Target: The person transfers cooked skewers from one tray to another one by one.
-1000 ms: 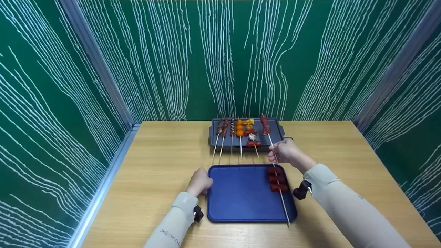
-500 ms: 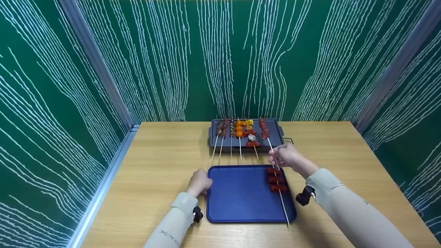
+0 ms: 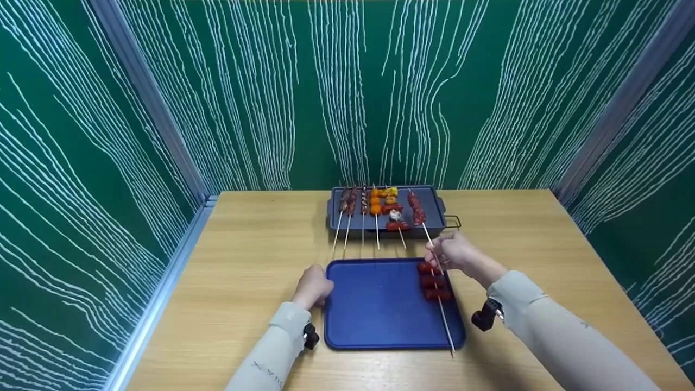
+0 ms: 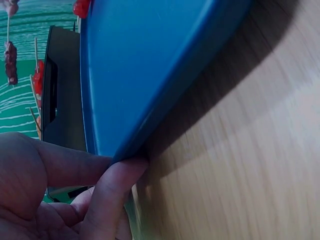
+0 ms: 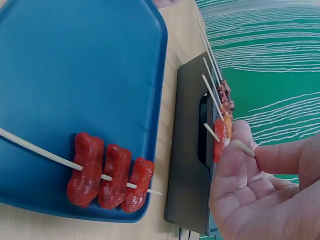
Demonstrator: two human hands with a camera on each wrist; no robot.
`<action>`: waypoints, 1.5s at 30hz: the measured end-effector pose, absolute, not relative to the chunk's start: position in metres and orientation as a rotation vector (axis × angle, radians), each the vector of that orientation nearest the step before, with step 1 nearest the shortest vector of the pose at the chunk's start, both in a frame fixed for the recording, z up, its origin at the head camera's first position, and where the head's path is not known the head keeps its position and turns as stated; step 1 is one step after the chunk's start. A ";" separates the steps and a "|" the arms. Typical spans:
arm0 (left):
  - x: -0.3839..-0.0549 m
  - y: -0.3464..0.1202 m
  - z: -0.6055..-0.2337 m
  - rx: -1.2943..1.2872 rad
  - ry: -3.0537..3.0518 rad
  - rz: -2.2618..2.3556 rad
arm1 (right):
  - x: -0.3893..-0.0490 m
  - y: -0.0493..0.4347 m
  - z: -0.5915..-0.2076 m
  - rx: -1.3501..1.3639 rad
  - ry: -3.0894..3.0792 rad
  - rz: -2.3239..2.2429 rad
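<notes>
With thumb and finger, my left hand (image 3: 313, 285) pinches the far left corner of a blue tray (image 3: 380, 309); the left wrist view shows the fingertips (image 4: 127, 170) on its rim. My right hand (image 3: 459, 253) pinches the wooden stick of a dark red meat skewer (image 3: 416, 209), whose meat slants up and away over the grill pan (image 3: 433, 206). In the right wrist view the end of that stick (image 5: 244, 148) pokes out between thumb and finger. Below the right hand, a sausage skewer (image 3: 434, 283) with red pieces lies along the tray's right side.
Several more skewers lie on the left and middle of the grill pan, among them dark meat (image 3: 351, 201), orange balls (image 3: 375, 202) and a mixed one (image 3: 395, 215). Their sticks overhang its front. A wire handle (image 3: 453, 221) juts out right. Green patterned walls (image 3: 347, 98) enclose the wooden table (image 3: 244, 244).
My right hand has drawn the meat skewer slightly toward the tray, its meat sliding nearer over the grill pan. The left hand stays at the tray's corner.
</notes>
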State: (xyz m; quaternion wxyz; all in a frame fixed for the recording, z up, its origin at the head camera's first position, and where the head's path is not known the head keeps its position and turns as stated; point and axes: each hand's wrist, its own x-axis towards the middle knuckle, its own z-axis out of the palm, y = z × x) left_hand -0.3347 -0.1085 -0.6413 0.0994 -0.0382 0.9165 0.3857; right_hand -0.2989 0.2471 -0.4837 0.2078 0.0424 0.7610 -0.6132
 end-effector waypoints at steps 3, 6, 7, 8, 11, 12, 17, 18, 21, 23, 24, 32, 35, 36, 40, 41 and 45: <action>-0.334 -0.108 -0.641 -0.112 2.712 1.123 | -0.295 0.250 -0.487 0.127 2.103 -1.700; -0.332 -0.107 -0.637 -0.108 2.710 1.137 | -0.292 0.253 -0.490 0.139 2.099 -1.677; -0.330 -0.106 -0.632 -0.118 2.699 1.139 | -0.291 0.253 -0.490 0.144 2.095 -1.670; -0.329 -0.106 -0.632 -0.107 2.706 1.149 | -0.290 0.253 -0.491 0.152 2.093 -1.662; -0.325 -0.105 -0.624 -0.112 2.704 1.157 | -0.287 0.254 -0.493 0.165 2.080 -1.662; -0.323 -0.104 -0.618 -0.117 2.694 1.165 | -0.286 0.254 -0.494 0.170 2.075 -1.666; -0.320 -0.104 -0.619 -0.104 2.711 1.166 | -0.281 0.256 -0.498 0.176 2.062 -1.668; -0.316 -0.103 -0.612 -0.114 2.701 1.174 | -0.280 0.257 -0.499 0.180 2.061 -1.666; -0.313 -0.102 -0.604 -0.138 2.689 1.181 | -0.278 0.259 -0.502 0.164 2.065 -1.645; -0.314 -0.102 -0.603 -0.148 2.681 1.182 | -0.276 0.260 -0.504 0.159 2.075 -1.634; -0.313 -0.101 -0.600 -0.161 2.667 1.184 | -0.275 0.260 -0.505 0.170 2.082 -1.632; -0.333 -0.108 -0.638 -0.118 2.692 1.132 | -0.266 0.262 -0.516 0.182 2.095 -1.615; -0.337 -0.110 -0.645 -0.101 2.697 1.135 | -0.261 0.262 -0.520 0.171 2.129 -1.592; -0.338 -0.110 -0.646 -0.097 2.697 1.135 | -0.259 0.262 -0.521 0.169 2.140 -1.584; -0.340 -0.111 -0.648 -0.103 2.681 1.136 | -0.252 0.260 -0.524 0.164 2.148 -1.572; -0.340 -0.111 -0.648 -0.108 2.679 1.131 | -0.250 0.259 -0.525 0.163 2.146 -1.572; -0.341 -0.111 -0.649 -0.113 2.677 1.124 | -0.244 0.257 -0.527 0.158 2.135 -1.568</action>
